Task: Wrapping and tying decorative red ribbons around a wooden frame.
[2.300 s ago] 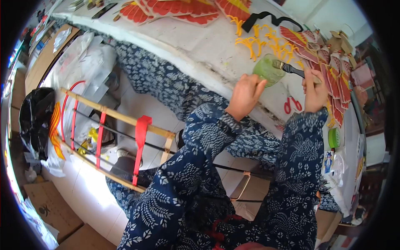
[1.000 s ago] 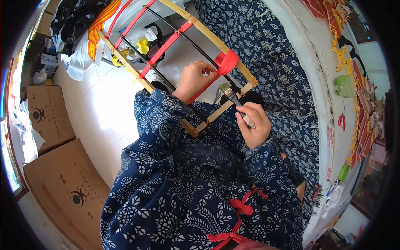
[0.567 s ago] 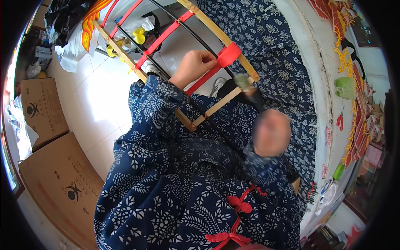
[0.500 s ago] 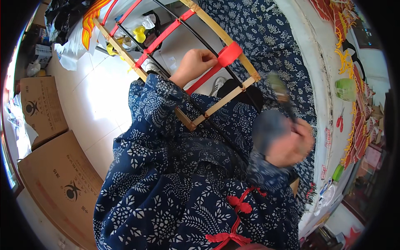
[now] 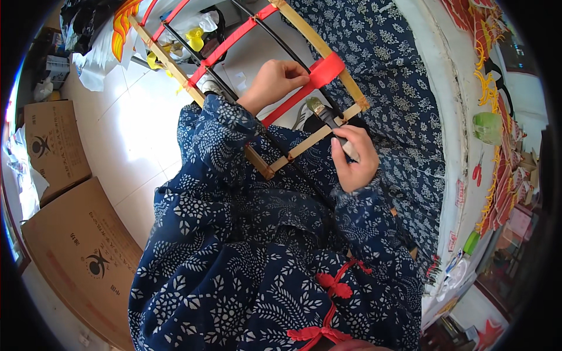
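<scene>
Across my lap leans a frame of pale bamboo slats (image 5: 313, 140) and black rods (image 5: 281, 44), crossed by several red strips (image 5: 231, 44). My left hand (image 5: 275, 83) reaches over the frame from its left. Its thumb and fingers pinch the edge of a loose, wider red strip (image 5: 328, 69) near the right-hand slat. In my right hand (image 5: 358, 158) is a flat brush (image 5: 329, 117), gripped by its dark handle. The greenish bristles point up and left, just below the red strip and close to a black rod; I cannot tell whether they touch anything.
A long bench (image 5: 448, 140) runs along the right, with patterned blue cloth (image 5: 404, 117) hanging before it. On it are a green glass jar (image 5: 487, 127), red scissors (image 5: 478, 171) and red-and-yellow pieces (image 5: 508, 169). Cardboard boxes (image 5: 82, 257) stand left; plastic bags lie behind the frame.
My right hand has swung left and up from beside the bench, carrying the brush in over the lower right of the frame. My left hand stays at the red strip.
</scene>
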### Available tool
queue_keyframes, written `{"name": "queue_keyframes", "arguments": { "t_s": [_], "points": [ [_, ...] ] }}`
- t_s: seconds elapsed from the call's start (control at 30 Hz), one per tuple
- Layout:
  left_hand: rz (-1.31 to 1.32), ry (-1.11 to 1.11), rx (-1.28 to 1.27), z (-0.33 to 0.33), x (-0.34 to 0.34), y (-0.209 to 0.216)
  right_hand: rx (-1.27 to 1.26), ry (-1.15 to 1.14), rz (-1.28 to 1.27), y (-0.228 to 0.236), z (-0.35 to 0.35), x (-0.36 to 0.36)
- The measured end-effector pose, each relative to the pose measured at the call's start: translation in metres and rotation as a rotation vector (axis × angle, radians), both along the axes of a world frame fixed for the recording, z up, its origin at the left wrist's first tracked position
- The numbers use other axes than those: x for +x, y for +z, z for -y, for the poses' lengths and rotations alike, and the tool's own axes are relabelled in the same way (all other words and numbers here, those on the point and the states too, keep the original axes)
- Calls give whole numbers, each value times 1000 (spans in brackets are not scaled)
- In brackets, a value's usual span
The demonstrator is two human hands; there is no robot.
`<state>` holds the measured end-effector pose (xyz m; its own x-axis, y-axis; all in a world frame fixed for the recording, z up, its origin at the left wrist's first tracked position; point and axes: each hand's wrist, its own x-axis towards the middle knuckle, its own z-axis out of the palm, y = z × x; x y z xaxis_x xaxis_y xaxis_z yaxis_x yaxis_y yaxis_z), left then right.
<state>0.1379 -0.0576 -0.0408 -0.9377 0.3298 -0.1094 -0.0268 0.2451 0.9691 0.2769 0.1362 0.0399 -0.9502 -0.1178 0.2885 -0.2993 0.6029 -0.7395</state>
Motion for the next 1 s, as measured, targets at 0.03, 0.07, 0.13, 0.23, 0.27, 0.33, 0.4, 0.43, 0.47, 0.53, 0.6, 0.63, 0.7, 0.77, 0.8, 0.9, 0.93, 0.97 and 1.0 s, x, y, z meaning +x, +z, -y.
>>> {"name": "queue_keyframes", "arguments": {
  "t_s": [0.03,0.07,0.13,0.23,0.27,0.33,0.4,0.43,0.47,0.53,0.6,0.63,0.7,0.77,0.8,0.9,0.93,0.97,1.0],
  "points": [
    [-58,-1,-28,1,1,1,15,-3,-24,-4,2,-1],
    [-116,-3,-55,1,2,1,29,-6,-49,-7,4,-2],
    [-166,-4,-78,2,3,2,49,-9,-65,-12,6,-4],
    [-166,-21,-83,2,3,2,73,-13,-137,-16,7,-5],
    [-166,-21,-83,2,2,1,73,-13,-137,-17,7,-6],
    [-145,-17,-57,2,1,0,86,-27,-129,-17,8,-8],
    [-131,-16,-44,2,1,-2,93,-34,-121,-19,9,-8],
    [-133,-14,-34,2,0,-2,89,-37,-122,-20,9,-9],
    [-134,-12,-25,2,-1,-2,84,-41,-121,-22,10,-10],
    [-133,-10,-15,2,-1,-3,80,-44,-119,-23,11,-12],
    [-125,-12,-16,2,-1,-3,74,-62,-117,-25,12,-12],
    [-122,-12,-16,2,-2,-3,70,-71,-117,-26,12,-13],
    [-122,-13,-22,2,-2,-3,68,-76,-111,-26,13,-14],
    [-124,-14,-34,2,-2,-3,64,-88,-101,-25,14,-16],
    [-123,-15,-34,2,-2,-3,65,-88,-101,-26,14,-16],
    [-118,-20,-24,1,-1,-2,77,-90,-89,-27,14,-18],
    [-118,-18,-24,2,-2,-2,76,-89,-89,-26,14,-17],
    [-117,-18,-26,2,-2,-3,73,-86,-110,-25,13,-16],
    [-117,-18,-26,2,-2,-3,70,-83,-131,-24,13,-14]
  ]
}}
